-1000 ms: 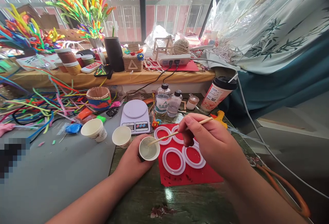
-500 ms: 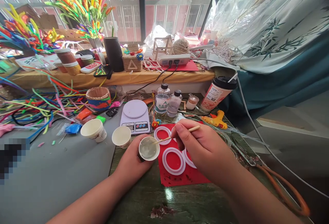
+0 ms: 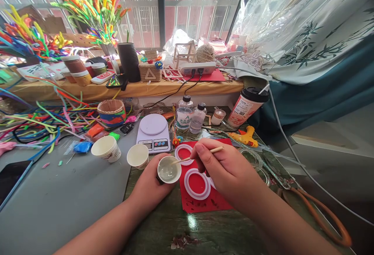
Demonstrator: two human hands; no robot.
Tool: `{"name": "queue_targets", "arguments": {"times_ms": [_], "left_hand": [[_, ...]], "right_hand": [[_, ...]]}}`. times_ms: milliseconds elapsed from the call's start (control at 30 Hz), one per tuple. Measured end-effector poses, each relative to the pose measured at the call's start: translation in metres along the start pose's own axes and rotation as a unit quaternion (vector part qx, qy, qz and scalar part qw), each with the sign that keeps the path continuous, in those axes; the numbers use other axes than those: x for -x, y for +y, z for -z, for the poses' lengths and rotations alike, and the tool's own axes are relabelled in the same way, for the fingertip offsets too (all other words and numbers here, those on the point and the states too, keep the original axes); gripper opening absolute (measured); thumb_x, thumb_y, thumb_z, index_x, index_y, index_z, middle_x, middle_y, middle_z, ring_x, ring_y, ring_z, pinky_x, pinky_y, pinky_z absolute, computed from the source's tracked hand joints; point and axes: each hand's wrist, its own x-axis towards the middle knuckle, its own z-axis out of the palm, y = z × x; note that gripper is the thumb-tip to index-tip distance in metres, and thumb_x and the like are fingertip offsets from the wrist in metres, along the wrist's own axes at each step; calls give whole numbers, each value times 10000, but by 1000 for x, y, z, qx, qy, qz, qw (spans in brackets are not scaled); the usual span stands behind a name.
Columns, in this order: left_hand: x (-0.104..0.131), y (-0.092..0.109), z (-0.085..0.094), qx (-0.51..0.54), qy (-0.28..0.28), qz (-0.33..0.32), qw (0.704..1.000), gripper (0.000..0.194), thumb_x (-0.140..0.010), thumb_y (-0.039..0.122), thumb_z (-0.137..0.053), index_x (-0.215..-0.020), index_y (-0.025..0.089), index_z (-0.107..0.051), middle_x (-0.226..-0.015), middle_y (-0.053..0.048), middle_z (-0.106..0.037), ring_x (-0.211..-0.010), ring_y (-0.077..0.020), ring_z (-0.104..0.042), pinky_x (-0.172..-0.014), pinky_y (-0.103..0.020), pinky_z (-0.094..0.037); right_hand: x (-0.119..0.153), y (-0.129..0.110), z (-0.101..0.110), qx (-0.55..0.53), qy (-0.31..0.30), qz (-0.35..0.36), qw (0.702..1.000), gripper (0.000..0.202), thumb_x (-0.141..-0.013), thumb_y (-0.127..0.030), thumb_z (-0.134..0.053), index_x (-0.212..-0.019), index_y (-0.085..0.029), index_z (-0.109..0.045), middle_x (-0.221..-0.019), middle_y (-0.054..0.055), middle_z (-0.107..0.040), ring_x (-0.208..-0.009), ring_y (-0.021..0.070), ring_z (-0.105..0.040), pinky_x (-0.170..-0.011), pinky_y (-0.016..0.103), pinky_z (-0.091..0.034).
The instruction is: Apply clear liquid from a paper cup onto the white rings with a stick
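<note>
Cradling a small white paper cup (image 3: pixel 162 163), the left hand (image 3: pixel 152 175) has its fingers curled round the outside, and inside sits a clear liquid (image 3: pixel 167 175) with a glint on it! Over comes the slim wooden stick (image 3: pixel 184 160), pinched between the thumb and fingers of the right hand (image 3: pixel 223 169), slanting down with its lower end inside the cup. That cup is up off the table, just left of the red sheet (image 3: pixel 216 205), where a white ring-shaped mould (image 3: pixel 186 184) lies flat, another behind it, and a third peeks out from under the right hand. Just left of the held cup, a second paper cup (image 3: pixel 137 155); beyond that one, the digital scale (image 3: pixel 153 124); and right of the scale, two clear bottles (image 3: pixel 184 118) stand side by side, black caps on.
</note>
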Motion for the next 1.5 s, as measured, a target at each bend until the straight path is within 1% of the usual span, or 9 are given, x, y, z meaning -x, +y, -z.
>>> {"name": "queue_targets", "arguments": {"times_ms": [167, 333, 567, 900, 1033, 1167, 1267, 1367, 1500], "left_hand": [[0, -1, 0, -2, 8, 4, 1000, 499, -810, 239, -795, -1297, 232, -686, -1291, -111, -787, -1188, -327, -761, -1080, -507, -606], [0, 1, 1, -3, 3, 4, 1000, 496, -824, 243, -784, -1308, 232, -678, -1295, -114, -782, -1188, -329, -756, -1082, -518, -603], [1, -1, 0, 1, -1, 6, 1000, 488, -832, 227, -779, -1308, 232, -672, -1291, -106, -778, -1187, -315, -755, -1081, -493, -608], [0, 0, -1, -3, 10, -3, 1000, 482, -818, 212, -791, -1289, 236, -691, -1279, -105, -795, -1169, -318, -766, -1069, -497, -618], [-1, 1, 0, -6, 3, -6, 1000, 484, -813, 213, -786, -1288, 234, -693, -1270, -101, -795, -1164, -314, -766, -1062, -489, -621], [-1, 2, 1, -7, -2, -2, 1000, 468, -821, 236, -783, -1280, 233, -695, -1272, -104, -790, -1168, -319, -765, -1059, -498, -620], [0, 1, 1, -5, 0, -1, 1000, 484, -818, 237, -796, -1291, 236, -696, -1290, -110, -788, -1179, -328, -764, -1064, -507, -616], [1, 0, 1, -5, 7, 1, 1000, 501, -812, 235, -820, -1297, 237, -697, -1297, -113, -789, -1178, -331, -765, -1071, -509, -612], [1, -2, 0, -2, 1, 5, 1000, 502, -818, 229, -818, -1303, 241, -693, -1301, -107, -787, -1192, -324, -758, -1080, -500, -610]], "right_hand": [[0, -1, -1, -1, -6, 5, 1000, 450, -1160, -486, -418, -836, -239, -609, -695, 5, -611, -637, 184, -550, -587, 308, -417], [-1, -2, -1, 13, -8, 17, 1000, 457, -1159, -466, -408, -777, -244, -521, -688, -6, -575, -638, 176, -507, -595, 313, -386], [-2, 0, -2, 8, 2, 14, 1000, 441, -1158, -465, -423, -821, -241, -597, -682, -17, -564, -624, 171, -509, -582, 307, -378], [-1, 0, -3, 7, 3, 17, 1000, 449, -1159, -465, -427, -791, -243, -558, -684, -6, -585, -626, 176, -520, -580, 309, -386], [-1, -3, -3, 9, 2, 26, 1000, 444, -1156, -453, -419, -805, -239, -587, -681, -6, -579, -625, 176, -514, -586, 318, -381], [1, -5, -3, 14, -10, 34, 999, 454, -1158, -459, -419, -786, -239, -558, -679, -7, -584, -626, 172, -516, -591, 320, -378], [1, -3, -3, 21, 11, 25, 999, 445, -1161, -460, -416, -813, -240, -586, -694, -3, -599, -636, 177, -530, -597, 321, -384], [0, -1, -3, 10, 7, 13, 1000, 442, -1160, -458, -419, -831, -241, -619, -686, -4, -604, -633, 180, -546, -596, 319, -395], [-1, -3, -4, 11, 11, 15, 1000, 449, -1153, -458, -422, -809, -243, -615, -665, -1, -588, -619, 185, -544, -578, 317, -392]]}}
